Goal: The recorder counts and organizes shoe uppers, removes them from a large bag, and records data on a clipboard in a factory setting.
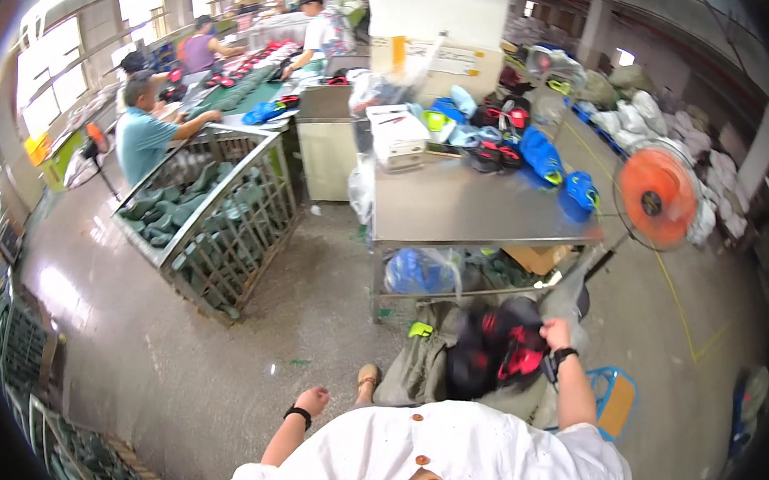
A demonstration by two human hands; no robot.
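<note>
While right hand [554, 332] clamps black-red shoe bundle [499, 354], bundle hanging lengthwise downward, left hand [313, 399] fisted, empty.

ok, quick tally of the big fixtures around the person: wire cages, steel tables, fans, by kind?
Wire cages holding dark green items: 3, the large cage near the workers, plus two at the left edge
Steel table: 1
Fans: 2, orange and small red
Total: 6

top: white, short-sleeved, orange buttons | left wrist: black band [298, 414] | right wrist: black watch [563, 354]
</note>
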